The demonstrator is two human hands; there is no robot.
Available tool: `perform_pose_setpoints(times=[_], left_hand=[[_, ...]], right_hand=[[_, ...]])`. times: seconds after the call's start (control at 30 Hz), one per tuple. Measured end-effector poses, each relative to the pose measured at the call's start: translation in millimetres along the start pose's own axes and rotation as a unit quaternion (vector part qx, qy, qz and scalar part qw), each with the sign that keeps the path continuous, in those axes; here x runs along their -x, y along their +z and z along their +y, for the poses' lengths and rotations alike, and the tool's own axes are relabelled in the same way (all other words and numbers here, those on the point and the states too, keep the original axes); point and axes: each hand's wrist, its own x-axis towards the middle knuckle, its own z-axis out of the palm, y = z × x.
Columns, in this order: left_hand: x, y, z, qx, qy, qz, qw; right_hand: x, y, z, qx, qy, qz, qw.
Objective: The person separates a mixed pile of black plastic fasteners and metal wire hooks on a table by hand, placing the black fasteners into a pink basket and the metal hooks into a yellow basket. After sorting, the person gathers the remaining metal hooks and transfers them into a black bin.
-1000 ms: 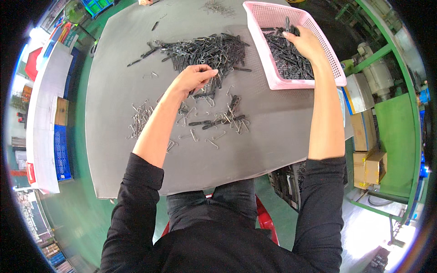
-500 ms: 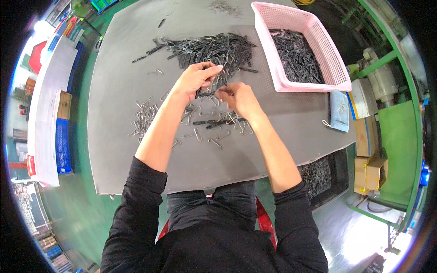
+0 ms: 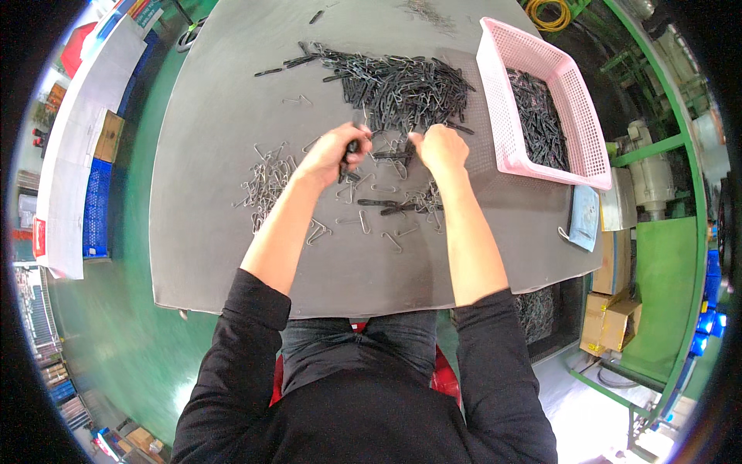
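From where I stand, the left hand (image 3: 332, 157) is curled over the grey table (image 3: 209, 232), its fingers closed around at least one black clip (image 3: 352, 146), gripped firmly, I would guess, to keep it steady. The right hand (image 3: 442, 151) is just to the right, with thumb and forefinger brought narrowly together at the near edge of a big heap of black clips (image 3: 410, 89); whether they pinch anything I cannot tell.

That heap is just beyond both hands, probably so either can reach it without stretching. Silvery wire hooks (image 3: 267, 189) lie in a looser pile to the left, seemingly apart so the two kinds do not tangle, though a few hooks and black clips mix on the near side of the hands.

At the far right of the table is a pink basket (image 3: 498, 116) with holes in its walls, within the right arm's reach; a layer of black clips (image 3: 537, 124) covers its bottom, well below the rim. A blue face mask (image 3: 585, 219), by the look of it, lies near the basket. Below the table's right edge, a black crate (image 3: 572, 317) holds a silvery tangle (image 3: 533, 309), too small to make out.
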Motion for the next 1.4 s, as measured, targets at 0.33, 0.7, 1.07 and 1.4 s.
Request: perform_pose_setpoints(times=[0.33,0.7,1.07,1.4], left_hand=[[-7.8,33.5,-41.0,-0.725,0.153,0.08,0.667],[3.0,-4.1,-41.2,-0.611,0.198,0.104,0.759],[110.4,-41.7,-13.6,-0.085,-0.054,0.117,0.988],[142.2,-38.6,-27.3,-0.055,-0.03,0.111,0.992]], right_hand=[[-6.5,5.8,29.0,-0.446,0.038,-0.161,0.879],[19.9,-25.4,35.9,-0.731,-0.01,-0.132,0.669],[32.4,51.7,-88.0,-0.08,-0.194,-0.1,0.973],[48.2,12.7,-6.8,-0.575,-0.018,-0.38,0.724]])
